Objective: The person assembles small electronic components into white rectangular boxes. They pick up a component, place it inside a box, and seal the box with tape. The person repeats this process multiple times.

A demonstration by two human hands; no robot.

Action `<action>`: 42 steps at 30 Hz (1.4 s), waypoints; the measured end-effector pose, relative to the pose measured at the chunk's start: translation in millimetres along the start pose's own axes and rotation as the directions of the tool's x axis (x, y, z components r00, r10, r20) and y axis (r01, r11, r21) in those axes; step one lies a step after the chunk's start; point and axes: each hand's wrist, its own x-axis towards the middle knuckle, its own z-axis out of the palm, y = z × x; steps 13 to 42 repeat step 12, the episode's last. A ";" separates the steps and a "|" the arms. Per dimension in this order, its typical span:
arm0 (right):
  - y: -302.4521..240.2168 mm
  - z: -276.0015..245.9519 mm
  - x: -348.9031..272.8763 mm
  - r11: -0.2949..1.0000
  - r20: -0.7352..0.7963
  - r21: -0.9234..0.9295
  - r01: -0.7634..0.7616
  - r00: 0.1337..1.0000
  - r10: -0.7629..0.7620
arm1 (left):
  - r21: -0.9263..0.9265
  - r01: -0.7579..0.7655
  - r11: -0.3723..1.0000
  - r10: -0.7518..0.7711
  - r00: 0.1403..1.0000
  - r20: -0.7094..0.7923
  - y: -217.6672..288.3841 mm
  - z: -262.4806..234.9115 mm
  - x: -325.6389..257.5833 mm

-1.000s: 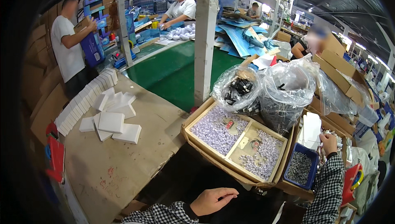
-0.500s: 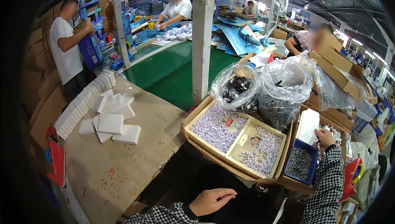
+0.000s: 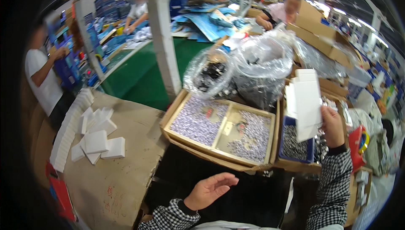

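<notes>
My right hand is raised at the right and grips a stack of flat white cards held upright above a blue bin of small metal parts. My left hand hovers low in the middle, fingers apart, palm empty, over a dark gap below a shallow cardboard tray. That tray has two compartments filled with tiny purple-white pieces. Both my sleeves are black-and-white checked.
Small white boxes lie stacked and in a row on a cardboard-topped table at left. Clear plastic bags of dark parts stand behind the tray, beside a white pillar. Cardboard cartons are at right. Several other people work beyond.
My right hand has lifted a stack of white cards up from the right side. The view has moved closer to the tray. My left hand has barely shifted.
</notes>
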 end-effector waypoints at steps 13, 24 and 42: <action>53.6 94.7 -182.9 0.816 0.654 0.281 -0.505 0.723 0.223 | -0.144 0.036 0.989 0.039 0.874 0.484 -19.0 23.9 26.1; 53.6 94.7 -182.9 0.816 0.654 0.281 -0.505 0.723 0.223 | -0.144 0.036 0.989 0.039 0.874 0.484 -19.0 23.9 26.1; 53.6 94.7 -182.9 0.816 0.654 0.281 -0.505 0.723 0.223 | -0.144 0.036 0.989 0.039 0.874 0.484 -19.0 23.9 26.1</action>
